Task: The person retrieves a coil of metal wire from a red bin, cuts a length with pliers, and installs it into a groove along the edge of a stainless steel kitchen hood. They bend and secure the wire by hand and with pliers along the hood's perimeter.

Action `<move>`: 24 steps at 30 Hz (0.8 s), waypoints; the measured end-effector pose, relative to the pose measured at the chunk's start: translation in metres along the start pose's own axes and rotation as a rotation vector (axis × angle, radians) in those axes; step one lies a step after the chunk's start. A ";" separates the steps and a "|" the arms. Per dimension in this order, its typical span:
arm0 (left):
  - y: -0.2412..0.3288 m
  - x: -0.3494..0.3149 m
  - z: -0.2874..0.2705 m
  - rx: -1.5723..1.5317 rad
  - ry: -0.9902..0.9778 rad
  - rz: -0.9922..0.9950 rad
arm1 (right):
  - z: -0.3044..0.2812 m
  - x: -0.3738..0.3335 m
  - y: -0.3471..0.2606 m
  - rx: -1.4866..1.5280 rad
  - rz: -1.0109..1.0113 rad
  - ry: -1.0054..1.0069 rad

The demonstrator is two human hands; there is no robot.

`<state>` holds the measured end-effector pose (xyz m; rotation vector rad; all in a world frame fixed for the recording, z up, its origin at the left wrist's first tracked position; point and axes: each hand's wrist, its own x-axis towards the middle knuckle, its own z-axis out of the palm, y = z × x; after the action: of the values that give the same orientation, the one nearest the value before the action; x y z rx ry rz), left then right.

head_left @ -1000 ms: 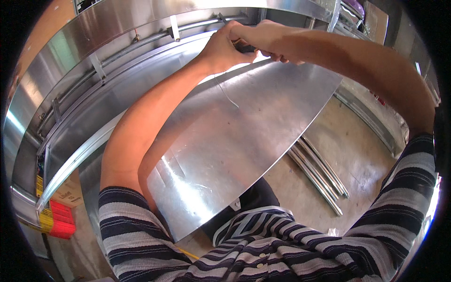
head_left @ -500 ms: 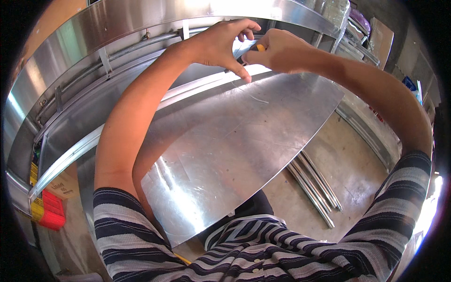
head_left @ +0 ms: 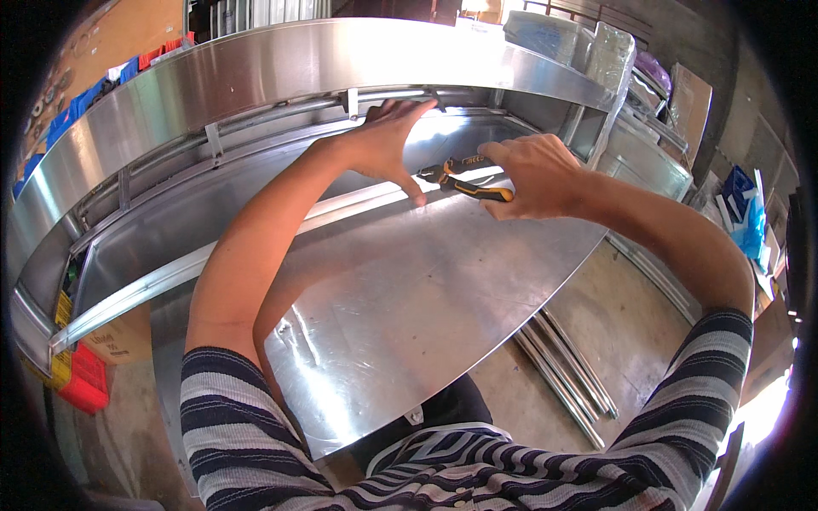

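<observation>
My right hand (head_left: 544, 177) grips a pair of pliers (head_left: 477, 191) with black and orange handles. The handles are spread apart, and the dark jaws point left toward my left hand. My left hand (head_left: 381, 146) is open, thumb and fingers apart, just left of the plier jaws; some of its fingertips are hard to make out. Both hands are over a long pale metal rail (head_left: 141, 291) that runs across the work. A shiny metal sheet (head_left: 400, 298) lies on the near side of the rail.
A tall curved metal band (head_left: 281, 55) rises along the far side, with pipes inside it. Several metal tubes (head_left: 558, 375) lie on the floor at the right. A red container (head_left: 83, 379) and a cardboard box (head_left: 123, 335) stand at the left. Wrapped goods (head_left: 550, 38) are at the back right.
The view has tilted up, showing more beyond the metal band. My right hand has drawn away from my left, and the pliers now show clearly with handles spread.
</observation>
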<state>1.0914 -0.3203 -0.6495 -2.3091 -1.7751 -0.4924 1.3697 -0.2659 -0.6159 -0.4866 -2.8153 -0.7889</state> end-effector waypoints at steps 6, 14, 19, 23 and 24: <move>-0.018 -0.004 -0.003 0.056 -0.061 0.011 | -0.001 -0.004 -0.003 -0.133 -0.077 -0.037; 0.010 0.008 0.005 0.062 -0.013 0.309 | 0.007 -0.010 0.010 -0.287 -0.284 0.075; 0.005 0.006 0.001 0.097 -0.160 0.283 | 0.004 -0.008 0.005 -0.403 -0.343 0.066; 0.006 0.004 -0.013 -0.124 -0.270 0.131 | -0.009 -0.001 0.005 -0.455 -0.394 0.056; 0.004 0.004 -0.015 -0.180 -0.268 0.122 | -0.017 0.004 0.004 -0.462 -0.406 0.032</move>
<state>1.0937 -0.3232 -0.6345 -2.6999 -1.7492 -0.3490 1.3686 -0.2709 -0.5983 0.0536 -2.7252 -1.5236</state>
